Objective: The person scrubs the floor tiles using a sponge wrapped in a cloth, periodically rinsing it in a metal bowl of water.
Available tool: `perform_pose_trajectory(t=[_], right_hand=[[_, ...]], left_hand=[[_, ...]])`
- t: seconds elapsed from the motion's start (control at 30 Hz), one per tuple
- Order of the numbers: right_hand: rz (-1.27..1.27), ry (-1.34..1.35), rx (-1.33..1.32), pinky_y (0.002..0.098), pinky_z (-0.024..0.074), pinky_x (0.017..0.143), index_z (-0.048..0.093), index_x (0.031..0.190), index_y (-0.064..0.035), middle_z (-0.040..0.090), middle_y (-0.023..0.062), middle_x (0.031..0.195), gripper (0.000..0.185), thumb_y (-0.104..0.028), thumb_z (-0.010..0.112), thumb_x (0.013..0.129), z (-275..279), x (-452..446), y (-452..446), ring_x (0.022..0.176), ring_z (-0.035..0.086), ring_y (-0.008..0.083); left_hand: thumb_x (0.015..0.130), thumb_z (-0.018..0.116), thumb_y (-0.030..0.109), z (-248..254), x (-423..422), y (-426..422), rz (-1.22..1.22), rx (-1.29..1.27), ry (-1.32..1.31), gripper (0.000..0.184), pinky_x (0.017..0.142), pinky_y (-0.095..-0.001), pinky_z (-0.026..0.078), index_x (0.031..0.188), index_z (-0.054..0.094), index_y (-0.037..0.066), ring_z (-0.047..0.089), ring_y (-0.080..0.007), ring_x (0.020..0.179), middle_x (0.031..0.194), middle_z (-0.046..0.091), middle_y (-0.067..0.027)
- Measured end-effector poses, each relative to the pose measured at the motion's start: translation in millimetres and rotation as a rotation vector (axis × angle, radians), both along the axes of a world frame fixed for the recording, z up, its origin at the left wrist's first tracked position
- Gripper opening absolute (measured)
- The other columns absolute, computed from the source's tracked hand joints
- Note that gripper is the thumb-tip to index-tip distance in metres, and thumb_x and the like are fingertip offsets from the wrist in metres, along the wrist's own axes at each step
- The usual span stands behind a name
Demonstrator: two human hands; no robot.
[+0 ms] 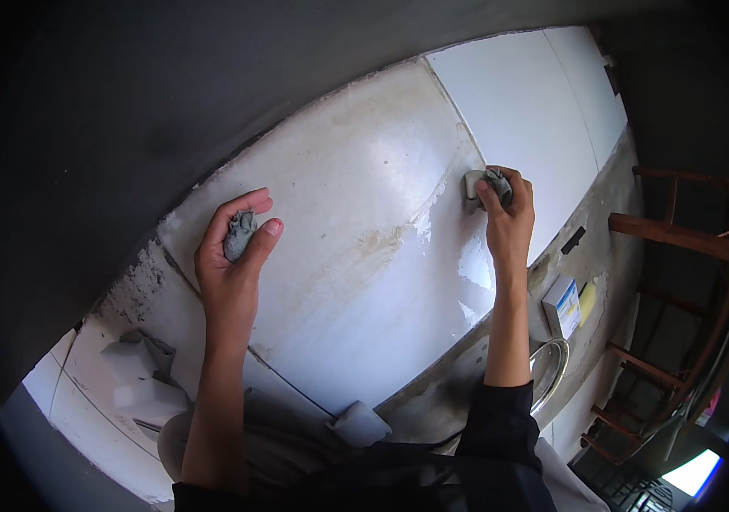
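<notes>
Head view, left hand: at centre left, the left hand (226,256) is cradling a grey-green wad (240,237) in its palm, fingers and thumb curling around it while their tips are standing apart.
Right hand: right of centre, the right hand (512,205) is pinching a pale block (473,185) and a dark grey cloth (498,179) together, thumb pressing in, right by the seam.
Large tile: here it is, filling the middle, the stained tile (347,162) is carrying brown smears and a ragged whitish patch.
In the way: the right forearm is crossing the tile's right edge, and its dark sleeve (501,418) is partly hiding a shiny curved rim (562,363); the left forearm is cutting across the lower left.
Right side: a white-and-blue box (562,309) is lying beside a yellow piece (587,303), a small black bar (573,240) is sitting above them, and a reddish wooden frame (680,235) is looming at the edge.
Lower left: crumpled white pieces (138,388) are lying against a dark rag (160,352).
Bottom centre: a grey-white lump (360,424) is resting near the tile's lower edge.
Lower right corner: a bright panel (694,474) is glowing.
</notes>
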State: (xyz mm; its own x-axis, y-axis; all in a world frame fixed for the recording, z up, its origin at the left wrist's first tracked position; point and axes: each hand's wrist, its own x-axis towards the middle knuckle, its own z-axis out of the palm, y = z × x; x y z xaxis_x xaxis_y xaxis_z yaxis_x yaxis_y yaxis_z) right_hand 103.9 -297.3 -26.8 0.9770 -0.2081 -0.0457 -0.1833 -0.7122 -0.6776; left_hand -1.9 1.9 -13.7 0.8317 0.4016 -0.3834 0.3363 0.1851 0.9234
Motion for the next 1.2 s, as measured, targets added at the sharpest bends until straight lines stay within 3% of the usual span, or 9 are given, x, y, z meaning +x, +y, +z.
perform_pose_trajectory(t=[0.07, 0.27, 0.37, 0.6, 0.9, 1.2], right_hand=[[0.051, -0.031, -0.185, 0.0363, 0.0513, 0.084, 0.067, 0.114, -0.0037, 0.056, 0.0141, 0.113, 0.030, -0.020, 0.069, 0.088, 1.9, 1.9, -0.6, 0.099, 0.063, 0.0251], [0.066, -0.005, -0.086, 0.0377, 0.0501, 0.086, 0.066, 0.113, -0.0028, 0.058, 0.0154, 0.109, 0.031, -0.020, 0.068, 0.088, 3.9, 4.2, -13.8, 0.100, 0.062, 0.0259], [-0.057, -0.008, 0.040, 0.0362, 0.0504, 0.084, 0.064, 0.114, -0.0026, 0.060, 0.0150, 0.110, 0.029, -0.017, 0.068, 0.089, 11.0, 2.3, 4.0, 0.101, 0.063, 0.0259], [0.139, -0.401, -0.418, 0.0410, 0.0531, 0.087, 0.062, 0.113, -0.0031, 0.060, 0.0183, 0.118, 0.027, -0.016, 0.069, 0.091, -8.1, -8.5, 4.9, 0.101, 0.066, 0.0319], [0.092, -0.135, -0.227, 0.0337, 0.0572, 0.073, 0.065, 0.117, -0.0024, 0.064, 0.0162, 0.113, 0.033, -0.018, 0.072, 0.088, 7.2, -14.9, 10.3, 0.091, 0.070, 0.0255], [0.087, -0.147, -0.257, 0.0334, 0.0561, 0.074, 0.067, 0.118, -0.0049, 0.067, 0.0135, 0.107, 0.034, -0.017, 0.074, 0.086, 5.1, -13.9, 12.1, 0.089, 0.070, 0.0237]], left_hand=[[0.090, 0.073, 0.011, 2.0, 0.1, -0.4, 0.008, -0.008, 0.001, 0.029, 0.078, -0.0201, 0.048, 0.117, 0.066, 0.003, 0.057, -0.0071, 0.093, 0.112, 0.066, -0.0065], [0.090, 0.072, 0.010, 2.8, -0.3, 2.2, 0.016, -0.031, -0.005, 0.029, 0.081, -0.0212, 0.049, 0.117, 0.066, 0.003, 0.058, -0.0076, 0.094, 0.112, 0.066, -0.0063], [0.090, 0.072, 0.010, 4.2, -0.2, 1.4, 0.012, -0.026, -0.003, 0.028, 0.082, -0.0214, 0.049, 0.116, 0.066, 0.003, 0.059, -0.0079, 0.094, 0.112, 0.066, -0.0065], [0.089, 0.073, 0.011, 5.2, -0.9, 2.2, 0.017, -0.041, -0.006, 0.029, 0.083, -0.0218, 0.049, 0.116, 0.066, 0.002, 0.059, -0.0088, 0.096, 0.112, 0.066, -0.0075], [0.089, 0.073, 0.011, 7.1, -1.1, 2.1, 0.018, -0.052, -0.009, 0.029, 0.084, -0.0226, 0.049, 0.116, 0.066, 0.002, 0.059, -0.0095, 0.097, 0.112, 0.066, -0.0084], [0.090, 0.073, 0.012, 4.9, -1.4, 2.8, 0.018, -0.047, -0.016, 0.029, 0.085, -0.0237, 0.050, 0.116, 0.065, 0.003, 0.060, -0.0108, 0.099, 0.114, 0.066, -0.0098]])
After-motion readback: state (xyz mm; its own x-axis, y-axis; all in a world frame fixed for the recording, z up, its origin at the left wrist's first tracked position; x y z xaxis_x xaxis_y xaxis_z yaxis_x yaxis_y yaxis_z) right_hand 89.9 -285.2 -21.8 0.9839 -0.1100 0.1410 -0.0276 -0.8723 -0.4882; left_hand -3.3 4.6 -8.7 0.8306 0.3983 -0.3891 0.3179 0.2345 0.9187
